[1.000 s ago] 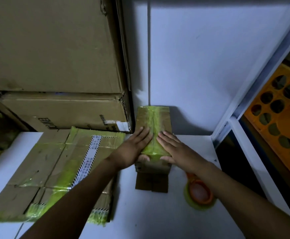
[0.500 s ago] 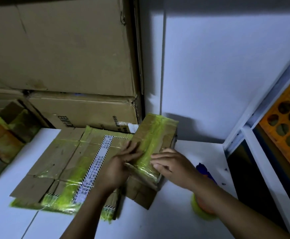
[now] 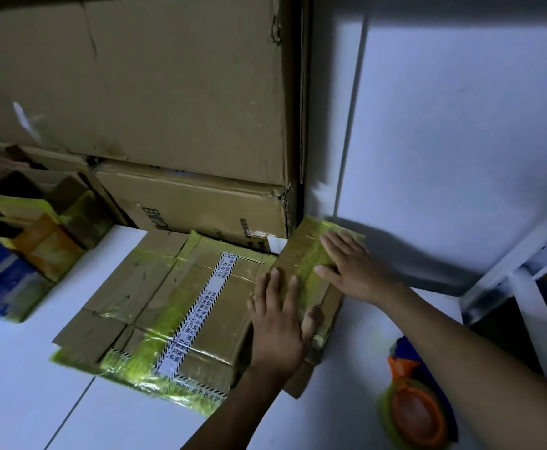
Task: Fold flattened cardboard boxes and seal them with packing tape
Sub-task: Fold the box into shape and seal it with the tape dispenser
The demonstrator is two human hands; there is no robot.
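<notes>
A small cardboard box (image 3: 301, 254) with yellow-green tape along its top lies tilted on the white table, near the wall corner. My left hand (image 3: 278, 323) lies flat on its near end, fingers straight. My right hand (image 3: 350, 267) presses flat on its far end, fingers spread. A roll of yellow-green packing tape on an orange and blue dispenser (image 3: 415, 414) sits on the table under my right forearm.
A flattened taped cardboard box (image 3: 155, 303) lies left of the small one. Large cardboard boxes (image 3: 155, 99) are stacked behind. Several smaller taped boxes (image 3: 22, 254) sit at the left edge. A white wall and a white shelf frame (image 3: 493, 280) close the right side.
The small box has turned and now lies flatter, angled toward the wall. Both hands went from pinching its near end to pressing flat on top. The view shifted left.
</notes>
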